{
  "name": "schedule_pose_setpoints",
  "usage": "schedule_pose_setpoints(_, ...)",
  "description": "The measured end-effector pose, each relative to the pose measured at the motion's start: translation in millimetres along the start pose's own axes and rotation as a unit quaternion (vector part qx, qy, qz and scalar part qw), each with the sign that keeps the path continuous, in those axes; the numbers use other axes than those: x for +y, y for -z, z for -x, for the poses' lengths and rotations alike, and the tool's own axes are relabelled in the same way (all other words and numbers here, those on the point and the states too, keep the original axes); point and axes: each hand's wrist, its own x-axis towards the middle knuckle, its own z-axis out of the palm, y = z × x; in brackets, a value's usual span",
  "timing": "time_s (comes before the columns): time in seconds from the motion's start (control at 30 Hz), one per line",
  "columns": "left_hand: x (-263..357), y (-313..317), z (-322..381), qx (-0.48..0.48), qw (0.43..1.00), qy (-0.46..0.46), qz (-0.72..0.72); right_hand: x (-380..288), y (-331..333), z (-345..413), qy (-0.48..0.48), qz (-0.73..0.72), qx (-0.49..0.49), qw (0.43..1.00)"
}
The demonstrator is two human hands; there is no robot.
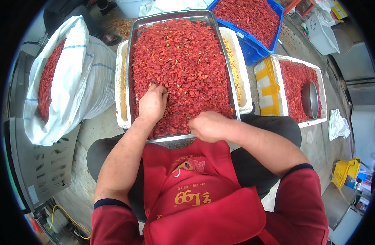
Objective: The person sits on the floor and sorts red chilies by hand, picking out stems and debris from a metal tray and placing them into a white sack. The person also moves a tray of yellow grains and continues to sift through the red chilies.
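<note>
A shallow metal tray full of chopped dried red chilli pieces lies before me, with pale seeds scattered among them. My left hand is on the chilli in the left half of the tray, its fingers bent and their tips down among the pieces. Over the near rim, right of the middle, my right hand is curled with its fingertips at the chilli. Whether either hand pinches a piece is hidden. Beneath the tray is a white foam box with yellow seeds showing at its side.
A white woven sack of red chilli stands left. To the right is a taped foam box with chilli and a metal bowl. A blue plastic crate of chilli sits behind. Another person's shoe is at far left.
</note>
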Motion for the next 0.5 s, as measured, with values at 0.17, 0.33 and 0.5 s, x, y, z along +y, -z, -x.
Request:
schedule_pose_setpoints(0.17,7.4,9.3,10.9,-0.009,0.999,0.009,0.039,14.0,11.1,-1.9,-0.029,-0.019,0.061,0.998)
schedule_pose_setpoints(0.33,13.1,22.8,35.8,-0.187,0.971,-0.078,0.13,9.6,11.2,-7.8,-0.039,-0.032,0.124,0.991)
schedule_pose_setpoints(0.5,6.9,15.6,28.1,-0.003,0.997,-0.043,0.065,7.8,8.2,-15.4,-0.042,-0.027,0.089,0.995)
